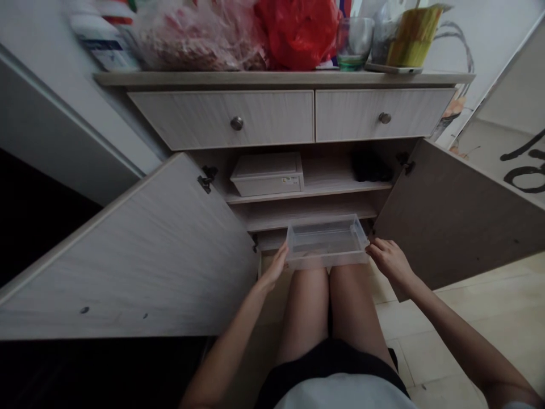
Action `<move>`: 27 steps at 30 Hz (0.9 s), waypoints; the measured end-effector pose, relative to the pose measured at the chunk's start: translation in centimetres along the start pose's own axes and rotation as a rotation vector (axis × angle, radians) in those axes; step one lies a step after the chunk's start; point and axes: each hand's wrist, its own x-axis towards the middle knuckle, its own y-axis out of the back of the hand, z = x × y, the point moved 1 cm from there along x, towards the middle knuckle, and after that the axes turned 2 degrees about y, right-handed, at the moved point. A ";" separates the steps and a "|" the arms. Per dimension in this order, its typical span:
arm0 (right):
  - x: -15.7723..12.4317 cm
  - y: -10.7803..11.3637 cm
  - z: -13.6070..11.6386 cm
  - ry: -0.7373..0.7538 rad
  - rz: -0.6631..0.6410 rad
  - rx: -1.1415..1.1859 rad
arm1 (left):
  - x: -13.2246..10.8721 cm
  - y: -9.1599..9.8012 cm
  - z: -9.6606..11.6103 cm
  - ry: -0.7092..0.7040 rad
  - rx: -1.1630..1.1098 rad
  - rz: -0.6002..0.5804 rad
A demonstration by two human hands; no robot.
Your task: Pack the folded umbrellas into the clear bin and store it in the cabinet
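A clear plastic tray (326, 240) is held level just above my knees, in front of an open wooden cabinet (272, 116). My left hand (276, 267) grips the tray's left end with fingers pressed against its side. My right hand (388, 258) holds the right end, fingers curled at the rim. The tray looks empty. Both cabinet doors stand wide open, the left door (140, 250) and the right door (451, 216). I am crouched, with my bare knees below the tray.
On the upper shelf sit a white lidded box (267, 173) and a dark object (369, 166). Two drawers with round knobs are above. The cabinet top carries a red bag (298, 31), a glass (354, 41) and plastic bags. Pale floor tiles lie to the right.
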 end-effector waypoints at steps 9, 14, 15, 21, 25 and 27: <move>8.1 3.7 5.0 -0.290 -0.201 0.202 | -0.6 0.2 -0.2 0.042 -0.067 -0.069; 18.3 1.4 11.0 -0.615 -0.018 0.119 | -0.8 -0.1 0.0 0.037 -0.057 -0.072; 20.1 0.6 12.0 -0.660 -0.015 0.120 | -0.8 -0.1 0.0 0.034 -0.055 -0.066; 26.5 -3.6 15.0 -0.799 -0.159 0.098 | -0.8 -0.2 0.0 0.026 -0.034 -0.036; 27.9 -5.2 15.0 -0.805 -0.199 0.108 | -1.0 -0.2 0.2 0.023 0.000 -0.025; 28.0 -5.7 14.7 -0.804 -0.192 0.101 | -1.1 -0.2 0.4 0.015 0.017 -0.026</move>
